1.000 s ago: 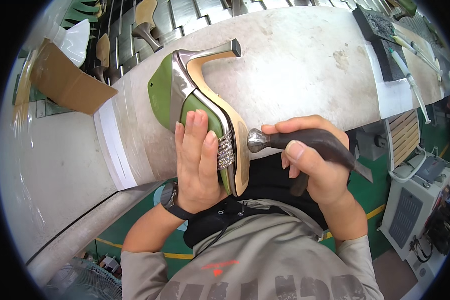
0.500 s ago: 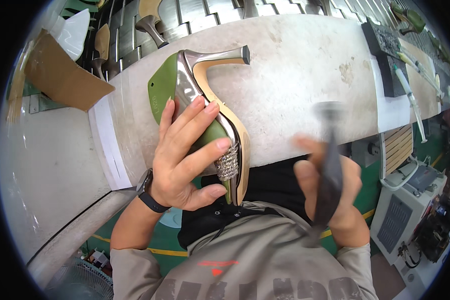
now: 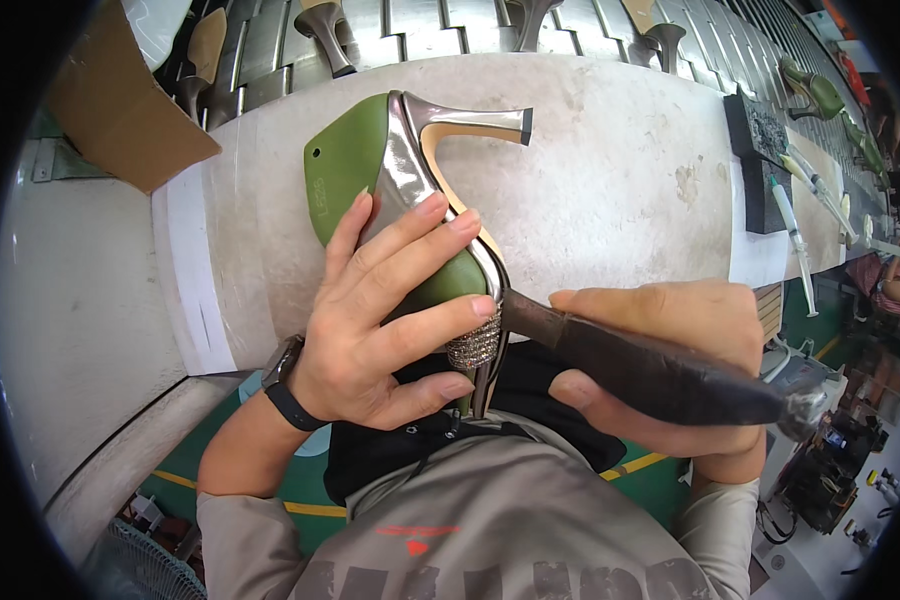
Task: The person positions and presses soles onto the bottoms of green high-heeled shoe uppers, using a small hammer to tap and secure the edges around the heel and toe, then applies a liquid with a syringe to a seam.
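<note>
Glossy metallic heel (image 3: 470, 116), smooth plastic shoe last (image 3: 352, 140), matt cardboard (image 3: 135, 95)

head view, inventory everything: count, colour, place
worktop: one, pale grey, centre
shoe: one, bronze, on worktop
last: one, green, inside shoe
hand tool: one, dark, at shoe's edge
cardboard: one, brown, upper left
syringes: at least two, whitish, right
block: at least one, black, right
metal slats: many, grey, top
other shoes: several, tan, grey, green, on slats
fan: one, grey, lower left
floor: one, green with yellow line, below
shirt: one, grey, bottom
watch: one, black, left wrist
left hand: one, bare, on shoe
right hand: one, bare, around tool
</note>
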`<action>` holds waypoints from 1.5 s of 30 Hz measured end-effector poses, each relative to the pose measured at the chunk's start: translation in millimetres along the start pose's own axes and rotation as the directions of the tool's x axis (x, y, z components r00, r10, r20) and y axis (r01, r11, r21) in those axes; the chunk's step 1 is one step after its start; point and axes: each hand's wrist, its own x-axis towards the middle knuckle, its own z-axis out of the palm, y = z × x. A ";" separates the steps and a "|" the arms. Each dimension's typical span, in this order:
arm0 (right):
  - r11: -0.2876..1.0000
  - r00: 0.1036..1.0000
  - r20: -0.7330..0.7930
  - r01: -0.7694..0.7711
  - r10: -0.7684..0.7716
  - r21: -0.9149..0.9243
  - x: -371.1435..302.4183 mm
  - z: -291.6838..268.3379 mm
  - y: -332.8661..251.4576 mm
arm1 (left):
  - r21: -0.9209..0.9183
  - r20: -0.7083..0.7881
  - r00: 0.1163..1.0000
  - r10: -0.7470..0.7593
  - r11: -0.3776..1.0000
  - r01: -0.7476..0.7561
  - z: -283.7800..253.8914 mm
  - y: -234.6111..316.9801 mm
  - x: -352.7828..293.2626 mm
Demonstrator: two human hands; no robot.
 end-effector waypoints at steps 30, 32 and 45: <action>0.997 0.995 0.056 0.082 -0.081 -0.017 -22.0 -0.5 -2.2 | -0.026 -0.003 1.000 0.014 1.000 -0.014 0.0 -3.3 -0.3; 0.889 0.982 -0.080 0.117 -0.169 -0.443 -34.6 -11.0 -20.6 | -0.020 -0.038 0.999 0.032 0.999 -0.033 0.7 -4.4 -1.6; 0.681 0.941 -0.119 -0.140 0.318 0.719 -47.5 46.7 29.3 | 0.006 -0.023 0.999 0.039 0.999 -0.039 1.8 -9.8 -9.8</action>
